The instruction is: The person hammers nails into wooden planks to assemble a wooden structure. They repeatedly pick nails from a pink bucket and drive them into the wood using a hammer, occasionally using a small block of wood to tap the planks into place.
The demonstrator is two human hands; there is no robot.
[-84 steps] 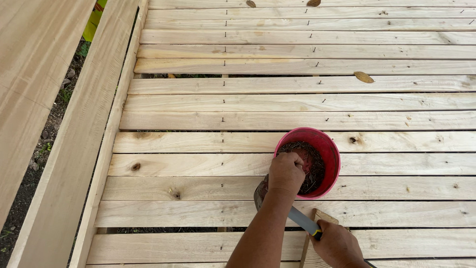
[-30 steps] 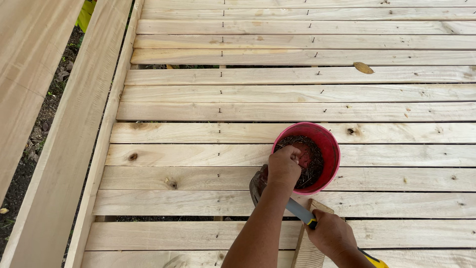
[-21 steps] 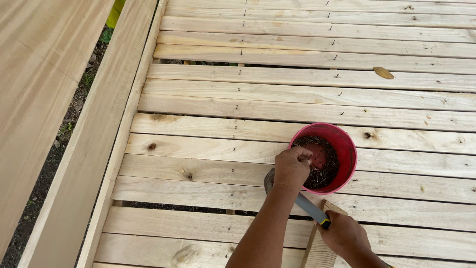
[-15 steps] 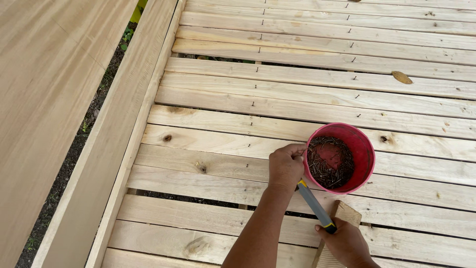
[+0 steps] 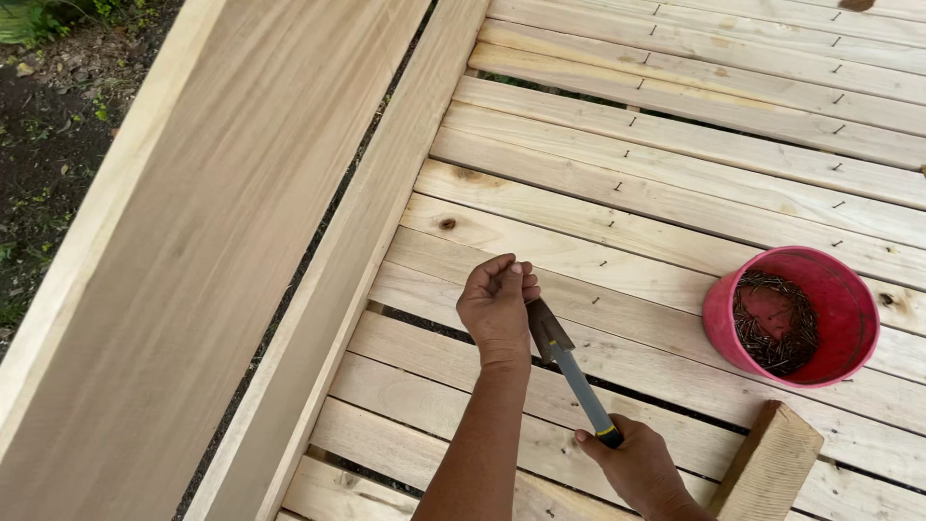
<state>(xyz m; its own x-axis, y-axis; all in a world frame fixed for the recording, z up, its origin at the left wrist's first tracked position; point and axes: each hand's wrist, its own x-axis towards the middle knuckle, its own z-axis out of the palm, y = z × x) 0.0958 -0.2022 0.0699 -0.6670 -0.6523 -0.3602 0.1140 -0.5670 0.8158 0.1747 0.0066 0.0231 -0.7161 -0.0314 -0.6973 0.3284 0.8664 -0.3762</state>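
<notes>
My left hand (image 5: 497,309) is curled into a loose fist over the pale deck boards (image 5: 617,222), left of the red bowl. What the fist holds is hidden. My right hand (image 5: 637,470) grips the yellow-and-black end of a grey-handled hammer (image 5: 569,371). The hammer's dark head lies right beside my left fist. The red plastic bowl (image 5: 719,318), with many dark nails inside, stands on the boards at the right. It is about a hand's width from the hammer.
A short wooden block (image 5: 769,470) lies at the lower right, below the bowl. Long wide planks (image 5: 222,241) run diagonally along the left edge of the deck, with soil and plants (image 5: 48,125) beyond. Rows of small nail heads mark the boards.
My left hand has come out of the red bowl and moved left, closed into a fist. The hammer head now sits next to it. The view has shifted left.
</notes>
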